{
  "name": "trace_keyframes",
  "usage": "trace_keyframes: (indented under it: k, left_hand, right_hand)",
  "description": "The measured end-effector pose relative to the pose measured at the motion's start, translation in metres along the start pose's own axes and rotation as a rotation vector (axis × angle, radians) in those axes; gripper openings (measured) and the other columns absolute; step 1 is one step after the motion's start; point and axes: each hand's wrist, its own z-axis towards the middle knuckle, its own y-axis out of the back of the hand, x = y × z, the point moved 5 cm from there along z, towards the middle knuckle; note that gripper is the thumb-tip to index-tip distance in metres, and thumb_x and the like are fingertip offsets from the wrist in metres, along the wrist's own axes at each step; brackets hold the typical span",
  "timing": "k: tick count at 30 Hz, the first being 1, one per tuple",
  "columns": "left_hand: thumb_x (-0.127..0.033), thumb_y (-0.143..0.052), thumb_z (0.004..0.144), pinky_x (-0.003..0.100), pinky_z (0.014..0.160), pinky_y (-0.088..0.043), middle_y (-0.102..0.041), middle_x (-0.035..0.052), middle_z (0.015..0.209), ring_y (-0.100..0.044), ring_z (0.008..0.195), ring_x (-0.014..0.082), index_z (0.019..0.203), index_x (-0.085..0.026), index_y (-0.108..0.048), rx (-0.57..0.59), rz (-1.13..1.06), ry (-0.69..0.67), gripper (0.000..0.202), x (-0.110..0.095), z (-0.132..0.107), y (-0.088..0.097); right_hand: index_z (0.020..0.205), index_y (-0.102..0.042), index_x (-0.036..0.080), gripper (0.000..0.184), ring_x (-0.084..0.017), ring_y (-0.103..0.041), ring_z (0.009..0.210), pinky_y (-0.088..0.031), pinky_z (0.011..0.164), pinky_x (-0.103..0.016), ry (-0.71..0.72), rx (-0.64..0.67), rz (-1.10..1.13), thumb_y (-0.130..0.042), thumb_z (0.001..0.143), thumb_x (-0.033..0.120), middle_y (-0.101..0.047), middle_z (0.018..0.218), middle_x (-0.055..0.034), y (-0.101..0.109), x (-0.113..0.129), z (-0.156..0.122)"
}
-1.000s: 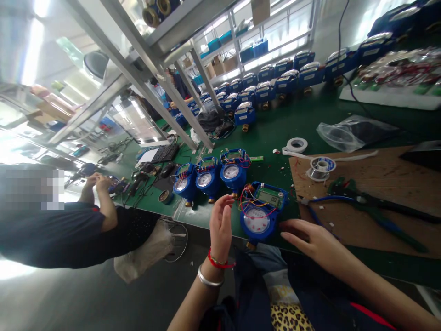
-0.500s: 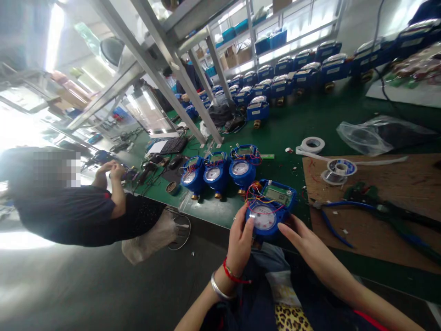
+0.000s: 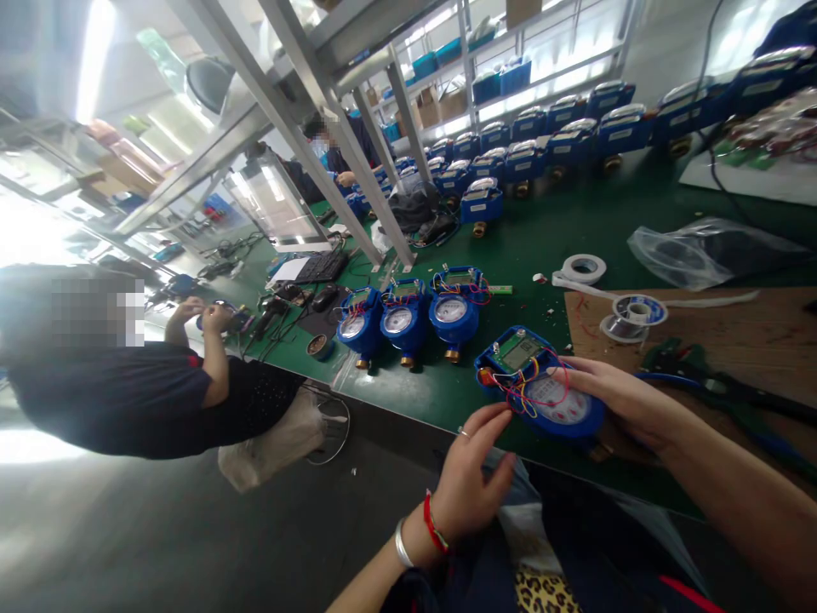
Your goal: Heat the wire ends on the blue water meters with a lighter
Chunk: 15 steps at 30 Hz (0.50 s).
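Observation:
A blue water meter is tilted at the bench edge, its round dial toward me. My right hand grips its right side, thumb by the dial, other fingers mostly hidden. Loose red, yellow and white wires run from its green circuit board, which carries a small display. My left hand has its fingers extended, with the fingertips at the meter's lower left edge; whether they touch it I cannot tell. Three similar meters stand in a row to the left, wires showing.
Right of the meter, a brown board carries a solder spool and green-handled pliers. A tape roll and plastic bag lie behind. Several meters line the bench back. A co-worker sits left, beyond a small pot.
The held meter has moved right and turned, its display end now pointing up and left. My left hand has come off its side; my right hand has closed around the right side.

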Motion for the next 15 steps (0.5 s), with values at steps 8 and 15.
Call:
trace_keyframes:
  k: [8, 15]
  left_hand:
    - [-0.019, -0.063, 0.083, 0.05, 0.115, -0.03, -0.028, 0.0125, 0.154, -0.027, 0.143, 0.0276, 0.148, -0.026, -0.023, -0.145, 0.214, -0.04, 0.076, 0.02, 0.018, 0.037]
    - [-0.025, -0.074, 0.076, 0.054, 0.115, -0.027, -0.019, 0.0165, 0.157, -0.019, 0.146, 0.031, 0.151, -0.026, -0.005, -0.142, 0.305, -0.099, 0.102, 0.014, 0.016, 0.037]
  right_hand:
    - [0.108, -0.069, 0.012, 0.036, -0.021, -0.071, 0.084, -0.056, 0.077, -0.03, 0.025, 0.339, -0.141, -0.06, 0.082, 0.035, -0.074, 0.095, -0.0105, -0.018, 0.023, 0.017]
    - [0.105, -0.066, -0.001, 0.038, -0.012, -0.068, 0.069, -0.052, 0.07, -0.023, -0.045, 0.61, -0.404, -0.052, 0.082, 0.026, -0.073, 0.084, -0.0081, -0.059, 0.046, 0.043]
